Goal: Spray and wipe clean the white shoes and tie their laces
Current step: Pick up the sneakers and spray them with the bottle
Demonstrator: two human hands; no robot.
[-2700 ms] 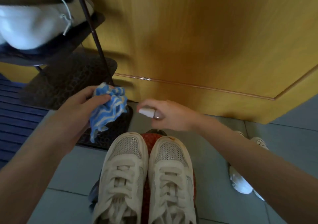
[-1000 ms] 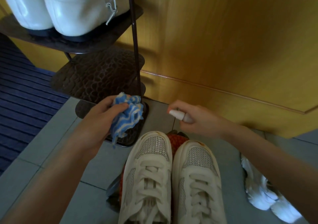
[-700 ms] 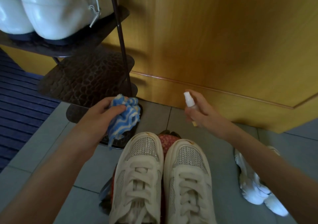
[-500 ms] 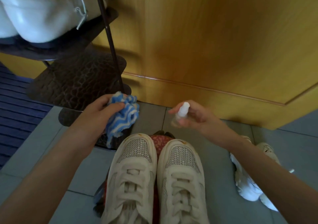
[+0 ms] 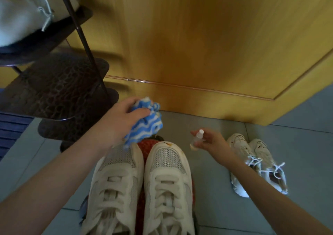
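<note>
Listing from near to far.

1. My left grip (image 5: 122, 121): fingers curled round a bunched blue-and-white striped cloth (image 5: 146, 124), held just above the toe of the left-hand sneaker. The cloth's lower end hangs at that toe; I cannot tell whether it touches.
2. My right grip (image 5: 210, 142): thumb and fingers pinch a small clear spray bottle (image 5: 198, 136) with a white nozzle. It is tilted and held beside the toe of the right-hand sneaker, apart from it.
3. Pair of white lace-up sneakers (image 5: 168, 184): side by side and touching, toes toward the door, sparkling mesh toe panels, laces threaded. An orange-brown mark sits on the right one's toe rim. A red patterned item (image 5: 144, 144) shows between and under them; its kind is not discernible.
4. Second pair of white shoes (image 5: 257, 162): on the floor to the right, partly behind my right forearm, laces loose.
5. Dark metal shoe rack (image 5: 54, 90): far left, with a white shoe (image 5: 19, 18) on its top shelf.
6. Yellow wooden door (image 5: 198, 45) ahead; grey tiled floor (image 5: 216, 198); blue ribbed mat (image 5: 10, 132) at the left edge.
</note>
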